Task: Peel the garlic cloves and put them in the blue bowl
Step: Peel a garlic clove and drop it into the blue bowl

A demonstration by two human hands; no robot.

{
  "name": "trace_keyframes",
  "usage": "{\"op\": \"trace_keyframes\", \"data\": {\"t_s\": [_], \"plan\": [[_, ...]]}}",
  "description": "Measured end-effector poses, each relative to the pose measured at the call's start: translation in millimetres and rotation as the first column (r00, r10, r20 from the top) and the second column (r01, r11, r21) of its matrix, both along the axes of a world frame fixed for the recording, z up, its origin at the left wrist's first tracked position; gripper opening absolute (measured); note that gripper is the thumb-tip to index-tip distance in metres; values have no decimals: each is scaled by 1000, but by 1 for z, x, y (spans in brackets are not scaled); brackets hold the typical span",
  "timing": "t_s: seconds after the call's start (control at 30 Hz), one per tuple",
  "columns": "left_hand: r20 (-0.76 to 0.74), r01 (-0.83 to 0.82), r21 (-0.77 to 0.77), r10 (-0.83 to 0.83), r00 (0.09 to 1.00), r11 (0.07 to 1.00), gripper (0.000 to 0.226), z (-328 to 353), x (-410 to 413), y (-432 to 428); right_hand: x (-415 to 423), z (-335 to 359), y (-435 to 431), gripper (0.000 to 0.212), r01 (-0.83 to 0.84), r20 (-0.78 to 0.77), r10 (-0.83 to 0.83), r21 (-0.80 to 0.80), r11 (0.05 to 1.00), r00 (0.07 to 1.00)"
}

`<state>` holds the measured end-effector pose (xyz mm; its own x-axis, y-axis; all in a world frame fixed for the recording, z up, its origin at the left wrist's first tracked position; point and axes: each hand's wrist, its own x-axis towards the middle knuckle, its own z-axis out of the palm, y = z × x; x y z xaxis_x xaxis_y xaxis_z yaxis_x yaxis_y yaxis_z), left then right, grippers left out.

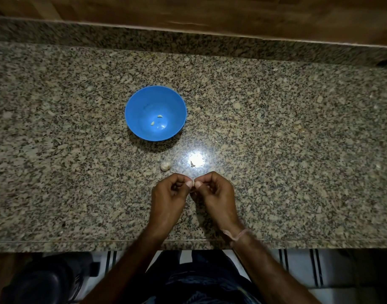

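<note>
On a speckled granite bench (297, 150), seen from the head camera looking straight down, a person's two bare hands meet near the front edge. The left hand (168, 195) and the right hand (215, 194) are both curled, thumb tips almost touching. Their grip is narrow: together they pinch a small garlic clove (192, 187), mostly hidden inside the pinch, so only a pale sliver shows.

Just beyond the hands, on the bench, lies a pale, rounded garlic piece (165, 165), seemingly unpeeled. Near it, to the right, a tiny scrap of skin (192, 164) sits at the edge of a bright glare (197, 160). Farther back stands the blue bowl (133, 106), upright and well apart from the hands. Three small peeled cloves (159, 116) rest on its floor.

The step in hand appears to be stripping the skin from the pinched clove. To do it well, one hand should probably hold the clove steady at its root end while the other thumbnail lifts the papery edge and pulls along the length, not across. A light pinch matters, since so small a clove could slip and skip across the polished stone. Once bare, it needs carrying forward and left to the bowl, with the skin left on the bench.
</note>
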<state>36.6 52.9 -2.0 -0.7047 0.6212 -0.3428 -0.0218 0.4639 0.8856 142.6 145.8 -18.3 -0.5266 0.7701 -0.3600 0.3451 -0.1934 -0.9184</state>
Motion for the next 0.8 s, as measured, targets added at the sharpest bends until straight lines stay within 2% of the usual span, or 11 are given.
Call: {"op": "trace_keyframes", "data": {"t_s": [0.13, 0.27, 0.33, 0.5, 0.63, 0.73, 0.8], "plan": [[-9, 26, -25, -26, 1000, 999, 9, -1, -2, 0, 2, 0, -1, 13, -28, -16, 29, 76, 997, 999], [-58, 46, -95, -51, 997, 994, 12, -2, -1, 3, 2, -1, 0, 14, -52, -20, 53, 49, 997, 998], [-90, 62, -143, -76, 993, 988, 14, -3, -1, 5, 3, 0, 1, 12, -56, -30, 55, -17, 998, 998], [-113, 19, -153, -37, 993, 988, 23, -9, -7, 11, 5, 3, 3, 6, 9, -114, -47, -310, 951, 992], [-64, -19, -125, 11, 998, 992, 20, -14, -9, 9, 5, 4, 5, 5, 83, -122, -137, -368, 926, 983], [-8, 6, -116, -7, 1000, 993, 12, -6, -4, 6, 4, 1, 5, 3, 100, -105, -142, -333, 938, 984], [49, 44, -98, -40, 998, 994, 19, -2, 0, 5, 3, 0, 4, 4, 102, -101, -139, -311, 945, 985]]}}
